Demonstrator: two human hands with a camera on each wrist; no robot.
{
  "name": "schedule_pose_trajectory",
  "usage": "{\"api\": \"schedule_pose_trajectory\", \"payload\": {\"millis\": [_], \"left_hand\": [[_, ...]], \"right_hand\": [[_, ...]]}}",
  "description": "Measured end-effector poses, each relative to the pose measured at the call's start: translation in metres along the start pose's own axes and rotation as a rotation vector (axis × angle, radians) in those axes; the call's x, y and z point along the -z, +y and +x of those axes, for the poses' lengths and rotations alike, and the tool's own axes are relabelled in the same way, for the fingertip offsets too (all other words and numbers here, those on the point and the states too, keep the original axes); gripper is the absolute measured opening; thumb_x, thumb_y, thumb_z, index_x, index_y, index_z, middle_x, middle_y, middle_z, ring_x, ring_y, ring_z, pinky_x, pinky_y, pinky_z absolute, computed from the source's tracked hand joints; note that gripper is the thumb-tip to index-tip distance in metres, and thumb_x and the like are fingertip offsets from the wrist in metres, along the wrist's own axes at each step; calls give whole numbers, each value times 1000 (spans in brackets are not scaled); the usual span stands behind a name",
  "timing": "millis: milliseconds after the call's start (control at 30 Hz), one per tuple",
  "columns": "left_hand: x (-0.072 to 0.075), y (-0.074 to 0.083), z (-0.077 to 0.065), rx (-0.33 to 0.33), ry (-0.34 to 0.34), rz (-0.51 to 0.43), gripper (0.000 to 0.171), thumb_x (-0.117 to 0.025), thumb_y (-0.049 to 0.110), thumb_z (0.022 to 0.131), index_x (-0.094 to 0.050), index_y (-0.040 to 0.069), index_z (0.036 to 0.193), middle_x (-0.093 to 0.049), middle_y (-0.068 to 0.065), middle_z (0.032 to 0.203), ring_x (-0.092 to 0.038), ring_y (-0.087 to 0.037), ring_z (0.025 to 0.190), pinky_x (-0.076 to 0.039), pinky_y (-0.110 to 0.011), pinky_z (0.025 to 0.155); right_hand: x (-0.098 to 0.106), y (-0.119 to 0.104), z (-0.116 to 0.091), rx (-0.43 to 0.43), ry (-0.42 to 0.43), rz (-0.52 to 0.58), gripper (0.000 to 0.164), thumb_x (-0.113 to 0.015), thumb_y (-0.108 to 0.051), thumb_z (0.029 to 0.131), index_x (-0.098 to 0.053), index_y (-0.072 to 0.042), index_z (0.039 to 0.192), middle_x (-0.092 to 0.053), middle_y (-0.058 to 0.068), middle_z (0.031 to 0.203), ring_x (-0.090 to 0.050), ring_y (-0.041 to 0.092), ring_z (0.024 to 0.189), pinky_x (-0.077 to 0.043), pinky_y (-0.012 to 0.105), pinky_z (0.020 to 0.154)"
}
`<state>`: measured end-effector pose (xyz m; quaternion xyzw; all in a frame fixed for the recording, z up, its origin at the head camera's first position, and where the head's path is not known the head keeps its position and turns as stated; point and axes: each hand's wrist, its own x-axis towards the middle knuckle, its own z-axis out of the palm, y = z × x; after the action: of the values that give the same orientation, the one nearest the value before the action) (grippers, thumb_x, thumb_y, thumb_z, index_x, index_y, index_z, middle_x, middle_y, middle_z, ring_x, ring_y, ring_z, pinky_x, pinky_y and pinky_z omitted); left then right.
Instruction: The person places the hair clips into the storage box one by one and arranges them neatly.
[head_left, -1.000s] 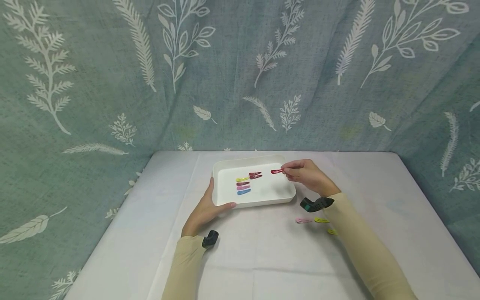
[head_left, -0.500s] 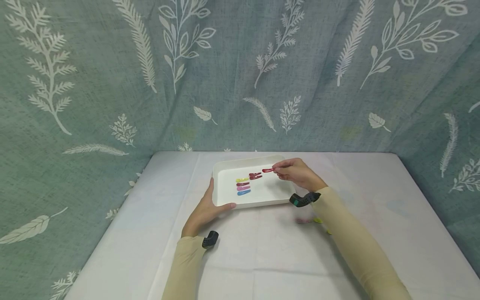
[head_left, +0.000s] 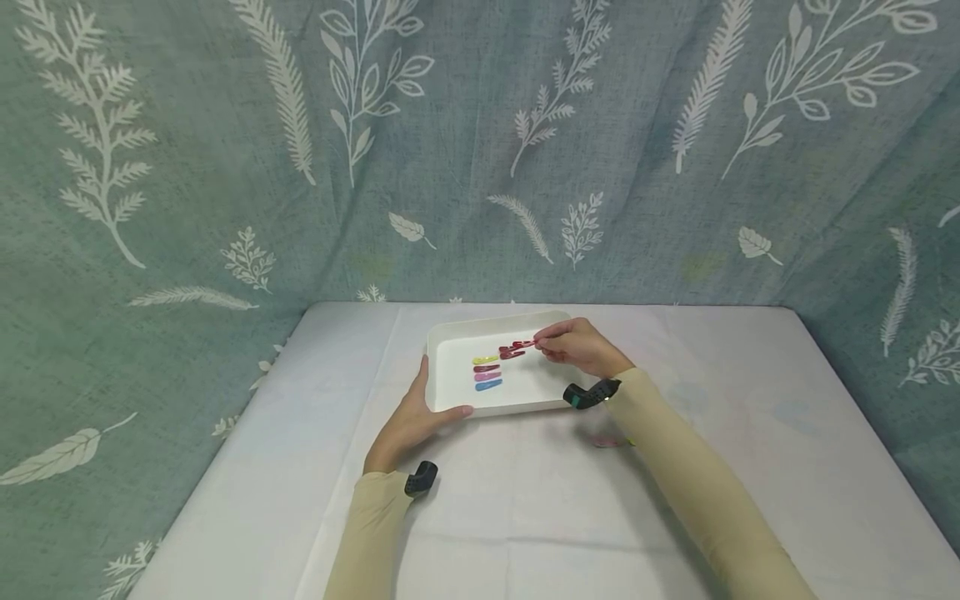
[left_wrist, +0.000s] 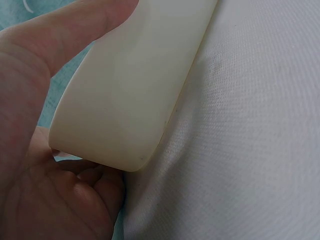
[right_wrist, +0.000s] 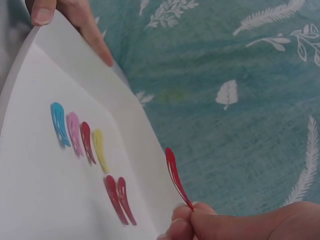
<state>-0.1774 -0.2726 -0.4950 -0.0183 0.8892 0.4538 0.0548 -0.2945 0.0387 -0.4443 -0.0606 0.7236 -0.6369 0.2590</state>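
Left of its place a second ago, the right hand [head_left: 579, 346] now pinches a red clip [right_wrist: 170, 158] above the white tray [head_left: 525, 407], near two red clips [head_left: 512, 355] lying inside. Nearest of the clips, a pink clip [head_left: 606, 442] rests on the worktop [head_left: 480, 508] near the right sleeve [head_left: 705, 483]; then the left hand [head_left: 408, 427] clasps the tray's near-left corner. Farther in, blue, pink, red and yellow clips [head_left: 487, 377] lie in a column, and behind hangs a leaf-patterned cloth [head_left: 450, 250]
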Motion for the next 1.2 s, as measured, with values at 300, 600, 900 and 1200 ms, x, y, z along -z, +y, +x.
{"api": "schedule_pose_trajectory", "payload": {"millis": [300, 600, 900, 1200], "left_hand": [[1, -1, 1, 6, -5, -11, 141, -86, 66, 72, 11, 25, 167, -3, -3, 177, -9, -29, 163, -16, -59, 130], [1, -1, 0, -4, -10, -28, 140, -86, 64, 73, 10, 25, 167, -2, 0, 177, -8, -27, 163, -15, -58, 130], [2, 1, 0, 5, -11, -27, 140, -86, 64, 73, 10, 25, 167, -2, -2, 177, -8, -29, 163, -15, -59, 130], [0, -1, 1, 1, -5, -26, 140, -87, 62, 73, 10, 25, 167, -2, -1, 177, -9, -28, 163, -15, -58, 130]], "right_hand": [[-6, 4, 13, -68, 41, 10, 31, -58, -3, 104, -64, 7, 132, -63, 25, 138, -64, 18, 99, -56, 27, 87], [-11, 8, 23, -83, 53, -13, 30, -63, -3, 101, -67, 8, 128, -71, 6, 102, -59, 11, 78, -53, 22, 72], [-15, 12, 28, -114, 91, -75, 28, -68, -8, 99, -72, 2, 124, -67, 3, 91, -55, 11, 68, -48, 21, 63], [-18, 15, 32, -153, 126, -96, 25, -71, -10, 97, -74, 0, 120, -69, 2, 86, -59, 11, 65, -51, 21, 60]]}}
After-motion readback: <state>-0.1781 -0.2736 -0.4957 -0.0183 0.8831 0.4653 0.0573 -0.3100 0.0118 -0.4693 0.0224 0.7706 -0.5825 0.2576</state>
